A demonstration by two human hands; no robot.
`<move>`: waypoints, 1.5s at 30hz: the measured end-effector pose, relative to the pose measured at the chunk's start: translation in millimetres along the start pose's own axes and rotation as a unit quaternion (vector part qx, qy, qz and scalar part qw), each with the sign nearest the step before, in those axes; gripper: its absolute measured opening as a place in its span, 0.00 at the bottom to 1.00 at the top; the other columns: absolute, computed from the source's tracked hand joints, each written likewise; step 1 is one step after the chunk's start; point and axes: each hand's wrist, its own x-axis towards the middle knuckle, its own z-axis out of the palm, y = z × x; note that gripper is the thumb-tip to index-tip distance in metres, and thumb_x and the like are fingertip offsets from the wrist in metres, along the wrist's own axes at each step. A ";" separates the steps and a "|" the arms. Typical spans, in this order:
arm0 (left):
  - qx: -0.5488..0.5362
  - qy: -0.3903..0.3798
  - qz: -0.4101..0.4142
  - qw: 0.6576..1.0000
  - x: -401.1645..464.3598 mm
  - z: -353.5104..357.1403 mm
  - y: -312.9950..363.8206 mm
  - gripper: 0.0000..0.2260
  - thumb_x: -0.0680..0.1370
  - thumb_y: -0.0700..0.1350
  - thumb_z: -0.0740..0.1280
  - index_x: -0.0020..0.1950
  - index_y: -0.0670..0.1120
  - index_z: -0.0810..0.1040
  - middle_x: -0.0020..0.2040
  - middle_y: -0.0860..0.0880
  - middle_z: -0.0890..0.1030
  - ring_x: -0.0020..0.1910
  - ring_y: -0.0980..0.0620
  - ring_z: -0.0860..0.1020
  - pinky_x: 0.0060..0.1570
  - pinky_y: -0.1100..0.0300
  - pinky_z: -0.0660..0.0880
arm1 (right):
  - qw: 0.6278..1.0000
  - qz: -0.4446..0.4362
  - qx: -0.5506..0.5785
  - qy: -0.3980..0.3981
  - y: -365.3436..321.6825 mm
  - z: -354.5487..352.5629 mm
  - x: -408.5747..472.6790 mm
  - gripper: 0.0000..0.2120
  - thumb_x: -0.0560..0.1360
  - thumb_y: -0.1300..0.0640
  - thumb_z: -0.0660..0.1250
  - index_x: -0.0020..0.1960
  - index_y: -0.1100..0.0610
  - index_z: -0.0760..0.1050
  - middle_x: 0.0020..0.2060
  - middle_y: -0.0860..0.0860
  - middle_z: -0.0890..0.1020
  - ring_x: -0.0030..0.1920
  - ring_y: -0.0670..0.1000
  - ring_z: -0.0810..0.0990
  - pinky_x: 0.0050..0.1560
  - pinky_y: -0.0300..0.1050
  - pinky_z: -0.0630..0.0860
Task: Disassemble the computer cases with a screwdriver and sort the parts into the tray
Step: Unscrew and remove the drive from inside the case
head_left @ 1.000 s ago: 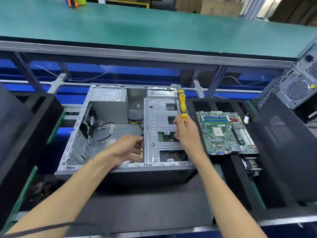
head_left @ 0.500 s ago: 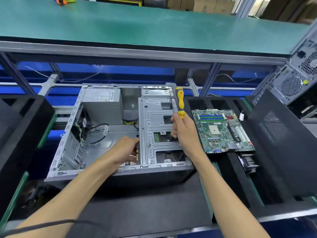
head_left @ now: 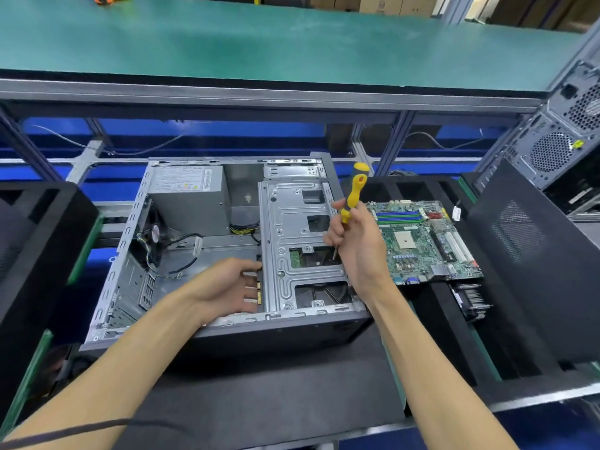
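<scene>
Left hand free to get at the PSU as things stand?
Probably yes. The left hand rests inside the open case, fingers at the drive cage edge. The power supply sits farther back with only loose cables between; no panel covers it.

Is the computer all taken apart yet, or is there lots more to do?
Partly. Done: the motherboard is already out, lying on the black tray beside the open case. In hand: the right hand holds the yellow screwdriver over the metal drive cage, while the left hand reaches in beside it. Left: the cage, the power supply and the fan are still inside.
</scene>
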 end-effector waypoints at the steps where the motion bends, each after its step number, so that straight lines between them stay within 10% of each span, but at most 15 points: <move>1: 0.004 0.011 0.011 1.000 1.9 0.3 -1.2 0.12 0.83 0.41 0.58 0.54 0.39 0.80 0.42 0.41 0.84 0.38 0.45 0.83 0.34 0.52 0.80 | 1.000 0.004 0.018 -0.002 -0.9 0.5 -0.1 0.10 0.79 0.54 0.55 0.52 0.57 0.73 0.31 0.48 0.65 0.31 0.47 0.61 0.35 0.41 0.63; 11: 0.038 0.099 0.086 0.991 18.4 2.9 8.8 0.08 0.80 0.47 0.66 0.53 0.44 0.81 0.43 0.46 0.85 0.38 0.51 0.82 0.43 0.54 0.79 | 0.996 0.023 0.084 -0.033 -4.6 24.9 8.7 0.05 0.72 0.61 0.55 0.38 0.56 0.67 0.31 0.48 0.61 0.31 0.47 0.58 0.34 0.40 0.60; 19: 0.142 0.158 0.128 0.969 31.8 16.0 15.3 0.07 0.76 0.43 0.72 0.38 0.46 0.81 0.33 0.50 0.83 0.31 0.56 0.80 0.29 0.64 0.75 | 0.994 0.043 0.049 -0.093 6.4 55.2 22.4 0.05 0.72 0.60 0.55 0.38 0.55 0.62 0.31 0.47 0.60 0.31 0.46 0.58 0.33 0.40 0.58; 24: 0.094 0.141 0.118 0.978 27.9 11.8 15.5 0.04 0.78 0.43 0.69 0.47 0.43 0.81 0.42 0.44 0.79 0.41 0.49 0.78 0.44 0.53 0.79 | 0.991 0.076 0.008 -0.109 15.6 61.7 24.9 0.06 0.71 0.60 0.55 0.38 0.53 0.59 0.30 0.47 0.59 0.31 0.47 0.55 0.33 0.42 0.55; 45: 0.061 0.140 0.110 0.982 25.8 13.2 16.8 0.14 0.79 0.43 0.66 0.60 0.36 0.80 0.47 0.42 0.80 0.45 0.48 0.79 0.44 0.53 0.80 | 0.994 0.024 -0.002 -0.106 16.0 56.3 20.6 0.08 0.72 0.61 0.55 0.35 0.54 0.60 0.32 0.50 0.56 0.33 0.48 0.53 0.34 0.43 0.54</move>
